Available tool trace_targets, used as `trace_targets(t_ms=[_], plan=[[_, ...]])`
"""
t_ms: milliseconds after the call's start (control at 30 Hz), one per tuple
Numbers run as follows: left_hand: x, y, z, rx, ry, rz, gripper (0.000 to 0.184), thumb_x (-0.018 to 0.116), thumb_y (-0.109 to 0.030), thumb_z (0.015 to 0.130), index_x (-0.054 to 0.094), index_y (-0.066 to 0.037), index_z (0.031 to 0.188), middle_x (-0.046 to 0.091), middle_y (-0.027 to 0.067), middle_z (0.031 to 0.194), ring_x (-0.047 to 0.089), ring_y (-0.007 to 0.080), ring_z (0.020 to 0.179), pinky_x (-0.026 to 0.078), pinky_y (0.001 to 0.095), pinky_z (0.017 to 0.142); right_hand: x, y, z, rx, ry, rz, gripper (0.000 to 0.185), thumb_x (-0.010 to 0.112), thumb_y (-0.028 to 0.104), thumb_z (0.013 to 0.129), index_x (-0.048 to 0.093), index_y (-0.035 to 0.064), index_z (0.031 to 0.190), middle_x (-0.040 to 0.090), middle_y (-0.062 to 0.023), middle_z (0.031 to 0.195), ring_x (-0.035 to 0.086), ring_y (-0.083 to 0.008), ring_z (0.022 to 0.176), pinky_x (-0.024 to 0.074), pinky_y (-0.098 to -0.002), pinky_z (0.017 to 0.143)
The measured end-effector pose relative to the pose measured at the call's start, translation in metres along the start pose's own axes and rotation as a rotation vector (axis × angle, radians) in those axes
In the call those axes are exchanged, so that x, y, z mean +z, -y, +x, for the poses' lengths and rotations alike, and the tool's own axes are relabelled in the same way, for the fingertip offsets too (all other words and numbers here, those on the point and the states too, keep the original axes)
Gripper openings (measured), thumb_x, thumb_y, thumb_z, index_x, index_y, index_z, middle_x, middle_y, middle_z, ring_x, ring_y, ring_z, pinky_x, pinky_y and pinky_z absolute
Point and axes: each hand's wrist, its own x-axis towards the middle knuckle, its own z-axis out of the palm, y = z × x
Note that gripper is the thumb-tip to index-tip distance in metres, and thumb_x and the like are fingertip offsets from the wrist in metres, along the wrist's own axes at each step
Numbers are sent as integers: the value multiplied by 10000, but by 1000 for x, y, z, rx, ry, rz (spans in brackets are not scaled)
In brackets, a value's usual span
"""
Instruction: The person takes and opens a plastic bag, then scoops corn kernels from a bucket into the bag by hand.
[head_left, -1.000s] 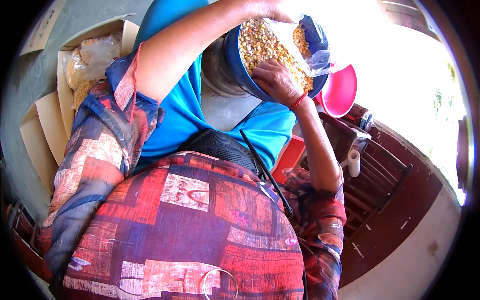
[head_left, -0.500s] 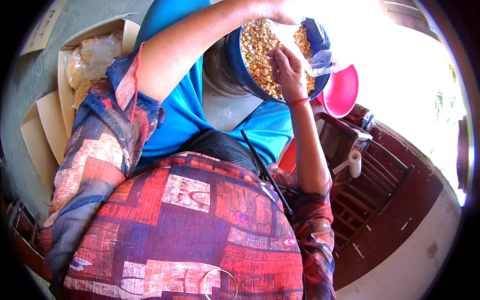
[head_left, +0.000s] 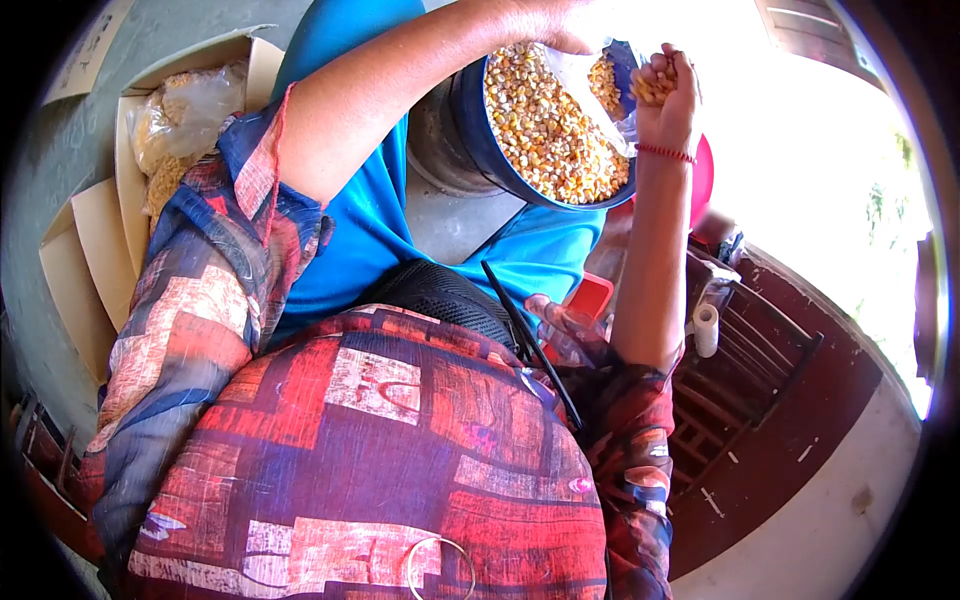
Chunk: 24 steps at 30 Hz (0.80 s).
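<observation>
A blue-rimmed bucket [head_left: 468,125] full of yellow and orange corn kernels [head_left: 550,130] stands in front of my legs. My left hand [head_left: 572,25] reaches across to its far side, closed at the top edge of a clear plastic bag [head_left: 585,85]; glare washes out its fingertips. The bag hangs over the kernels and partly hides them. At the bucket's right rim my right hand [head_left: 672,100] is raised with fingers curled round a handful of corn kernels [head_left: 652,90]. A red bracelet [head_left: 665,152] circles that wrist.
Behind my right forearm, a pink bowl [head_left: 703,185] shows in part. A cardboard box [head_left: 130,190] holds bagged grain [head_left: 185,115] on the left. A wooden chair [head_left: 755,350] with a white paper roll [head_left: 706,330] stands right. A red container [head_left: 592,295] sits near my right elbow.
My right hand has moved up and right, from over the kernels to the bucket's right rim, and a handful of corn now shows in it. My left hand stays nearly in place.
</observation>
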Motion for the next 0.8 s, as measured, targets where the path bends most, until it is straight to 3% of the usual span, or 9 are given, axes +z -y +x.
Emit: trace_targets(t_ms=[133,200,267,400,433,467,533,633,800], plan=[[-5,-5,1,-84,40,-16,430,499,-21,655,536,-49,1083,527,204,1076,503,338,1008,419,365,847,7,-8,8,8,-36,-197,163,501,163,856,561,26,920,586,-54,787,558,-147,787,419,-258,700],[-12,-13,3,-126,78,-26,434,506,-16,643,542,-55,1073,532,198,1061,509,340,992,424,368,834,10,-8,-2,-47,-152,-540,185,526,174,841,580,23,932,610,-76,854,565,-172,908,417,-275,789],[-12,-14,5,-115,45,-98,426,509,-6,626,556,-66,1045,542,188,1032,519,342,962,432,371,808,21,5,-27,-116,-123,-612,163,518,154,846,586,27,920,611,-71,862,565,-145,846,426,-260,750],[-12,-13,4,-127,75,-84,408,502,-1,626,564,-65,1024,547,189,1023,523,345,953,434,369,801,37,18,-77,82,258,-675,155,527,105,834,604,-15,895,620,-50,812,553,-79,746,432,-206,667],[-13,-14,4,-120,76,-78,410,499,2,626,562,-62,1026,547,188,1025,521,344,957,433,367,807,36,9,-87,77,417,-757,149,528,88,829,605,11,931,625,-48,813,563,-102,743,438,-207,678],[-11,-12,3,-114,78,-72,411,495,4,626,561,-60,1027,547,187,1026,519,344,961,432,365,812,36,-1,-93,21,536,-1065,171,553,89,808,614,68,966,618,-54,858,570,-172,774,450,-263,710],[-7,-5,1,-69,73,-56,417,494,1,628,558,-57,1036,542,191,1044,516,344,972,430,363,822,27,-24,-98,-346,643,-1367,227,577,120,785,614,157,1007,588,-49,970,550,-238,901,429,-334,790],[-4,-4,-3,-48,35,-66,428,495,-7,635,553,-52,1056,530,199,1083,507,345,999,421,360,848,20,-47,-100,-427,627,-1559,336,590,171,766,568,238,1095,543,-21,1065,508,-242,994,372,-381,869],[-3,0,-2,-27,17,-42,430,491,-24,658,543,-43,1084,511,209,1130,491,349,1041,400,360,886,21,-53,-93,-322,862,-1380,275,587,106,754,590,112,1029,550,-64,1043,519,-247,986,404,-364,847]])
